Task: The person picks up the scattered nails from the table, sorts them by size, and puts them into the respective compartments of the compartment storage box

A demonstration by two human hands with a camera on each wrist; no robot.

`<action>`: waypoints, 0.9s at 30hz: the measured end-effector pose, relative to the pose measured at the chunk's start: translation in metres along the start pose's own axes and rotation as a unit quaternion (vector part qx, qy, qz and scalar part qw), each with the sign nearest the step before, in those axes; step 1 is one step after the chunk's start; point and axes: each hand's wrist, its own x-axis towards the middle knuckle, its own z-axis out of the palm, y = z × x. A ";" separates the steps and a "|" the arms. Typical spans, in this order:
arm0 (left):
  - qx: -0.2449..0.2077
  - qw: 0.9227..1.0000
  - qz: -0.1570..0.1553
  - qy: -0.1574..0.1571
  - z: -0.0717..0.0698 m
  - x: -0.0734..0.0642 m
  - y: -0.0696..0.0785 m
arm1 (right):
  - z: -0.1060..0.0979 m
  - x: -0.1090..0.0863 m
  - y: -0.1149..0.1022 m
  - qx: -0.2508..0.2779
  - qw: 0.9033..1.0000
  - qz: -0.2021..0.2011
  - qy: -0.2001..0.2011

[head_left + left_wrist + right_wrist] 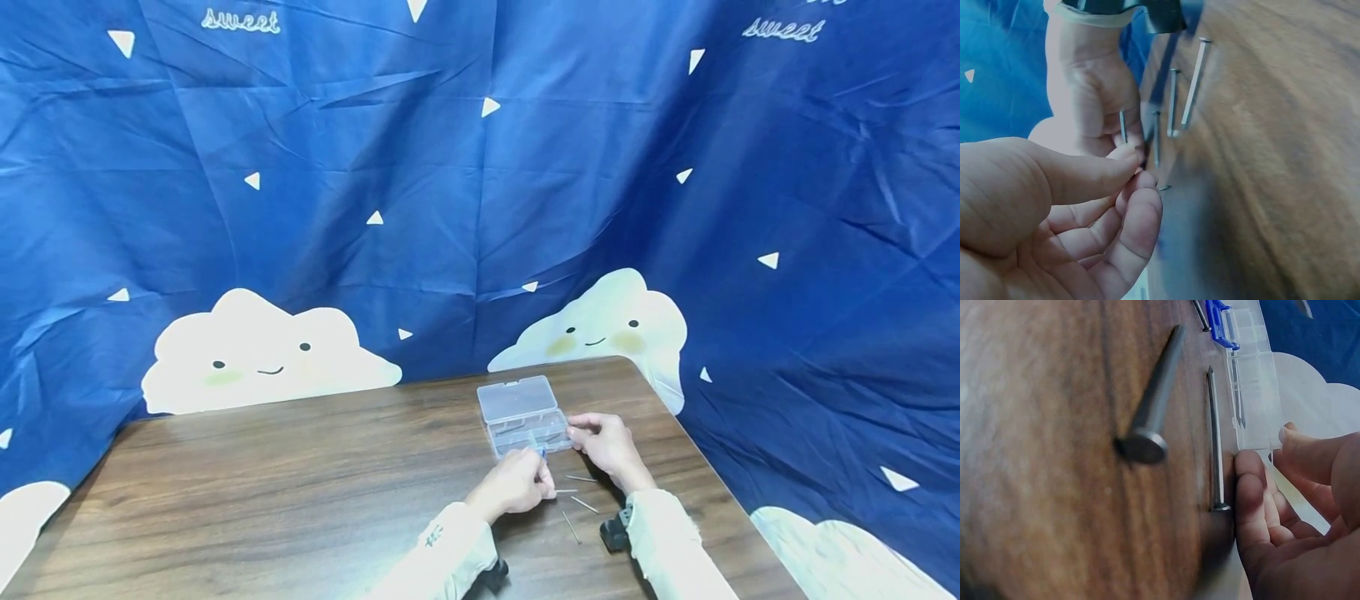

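Observation:
My left hand [517,483] pinches a nail [1124,128] between thumb and index finger, just in front of the clear plastic box [517,402]. The box stands with its lid raised at the back, and a blue latch [1219,325] shows on its front side. My right hand [609,446] holds the box's right end, thumb against the corner and fingers curled beside it. Inside a compartment lies a nail [1240,406]. Loose nails lie on the table near my hands, among them a long nail [1195,81] and a nail [1216,444] beside the box.
The wooden table [300,492] stretches far to the left. Its right edge runs close past my right arm. Behind it hangs a blue curtain [420,167] with white clouds. Black straps with cameras [615,533] sit at my wrists.

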 end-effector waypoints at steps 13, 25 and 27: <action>-0.029 0.999 -0.013 -0.003 -0.019 0.008 0.002 | 0.000 0.000 0.000 0.012 1.000 0.001 -0.006; -0.029 0.999 -0.038 0.004 -0.030 0.023 0.006 | 0.000 -0.003 -0.002 0.008 1.000 0.000 0.001; -0.026 0.999 -0.044 0.007 -0.032 0.026 0.006 | 0.000 -0.003 -0.003 0.010 1.000 0.001 0.002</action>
